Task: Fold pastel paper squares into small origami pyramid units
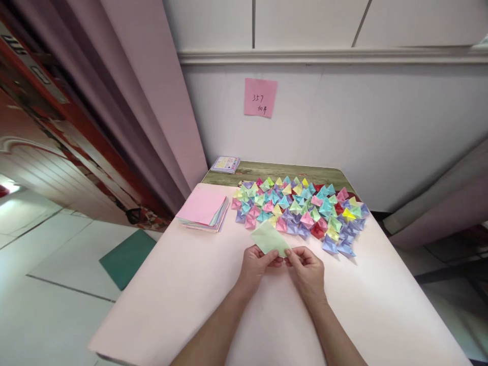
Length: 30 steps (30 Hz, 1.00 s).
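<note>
A pale green sheet of origami paper [270, 238] is held above the table, its far corner pointing up and left. My left hand [258, 262] pinches its lower edge, thumb on top. Close beside it, my right hand [306, 265] grips the paper's lower right corner between thumb and fingers. Some of the fingers are hidden beneath the sheet. Just beyond my hands sits a wide cluster of folded paper pieces [293, 206] in blue, pink, green, yellow, red and purple, each with pointed tips.
Left of the cluster lies a stack of coloured paper [202, 206], pink on top. A small pile of printed packs [225, 164] rests at the table's back left corner. The pale table [183, 300] meets a wall carrying a pink note [260, 97]. A curtain [160, 101] hangs at left.
</note>
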Each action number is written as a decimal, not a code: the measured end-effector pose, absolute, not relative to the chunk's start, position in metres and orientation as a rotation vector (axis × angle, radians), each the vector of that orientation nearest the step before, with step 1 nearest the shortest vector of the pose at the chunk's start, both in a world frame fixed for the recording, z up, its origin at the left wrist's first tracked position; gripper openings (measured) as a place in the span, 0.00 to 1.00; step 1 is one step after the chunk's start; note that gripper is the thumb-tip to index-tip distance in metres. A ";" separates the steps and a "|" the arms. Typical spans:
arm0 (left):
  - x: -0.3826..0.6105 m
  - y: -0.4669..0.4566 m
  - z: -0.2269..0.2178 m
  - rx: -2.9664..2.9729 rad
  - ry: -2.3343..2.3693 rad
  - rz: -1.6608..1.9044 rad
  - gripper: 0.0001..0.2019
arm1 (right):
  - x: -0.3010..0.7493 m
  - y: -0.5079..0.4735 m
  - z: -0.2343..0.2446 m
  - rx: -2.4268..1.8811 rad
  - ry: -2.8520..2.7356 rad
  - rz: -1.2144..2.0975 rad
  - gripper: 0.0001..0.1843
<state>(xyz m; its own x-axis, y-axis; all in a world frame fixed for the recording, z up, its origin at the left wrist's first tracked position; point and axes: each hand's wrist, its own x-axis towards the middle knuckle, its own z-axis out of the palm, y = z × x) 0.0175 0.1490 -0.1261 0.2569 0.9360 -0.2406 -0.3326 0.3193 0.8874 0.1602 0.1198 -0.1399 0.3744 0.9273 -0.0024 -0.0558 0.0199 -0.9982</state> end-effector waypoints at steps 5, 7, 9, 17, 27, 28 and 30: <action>0.017 0.150 -0.129 0.806 0.920 0.993 0.19 | 0.162 0.124 -0.144 -1.256 -0.769 1.041 0.24; 0.017 0.151 -0.130 0.814 0.920 0.994 0.19 | 0.164 0.124 -0.144 -1.253 -0.789 1.137 0.24; 0.016 0.152 -0.130 0.830 0.922 0.989 0.18 | 0.166 0.123 -0.144 -1.262 -0.838 1.201 0.21; 0.019 0.153 -0.127 0.778 0.847 1.006 0.24 | 0.166 0.121 -0.145 -1.332 -0.825 1.164 0.17; 0.012 0.153 -0.130 0.903 0.852 1.017 0.15 | 0.168 0.121 -0.142 -1.227 -1.168 1.344 0.16; 0.012 0.153 -0.131 0.908 0.850 1.023 0.14 | 0.168 0.121 -0.143 -1.240 -1.197 1.357 0.17; 0.012 0.153 -0.132 0.930 0.862 1.032 0.13 | 0.168 0.121 -0.145 -1.244 -1.209 1.388 0.18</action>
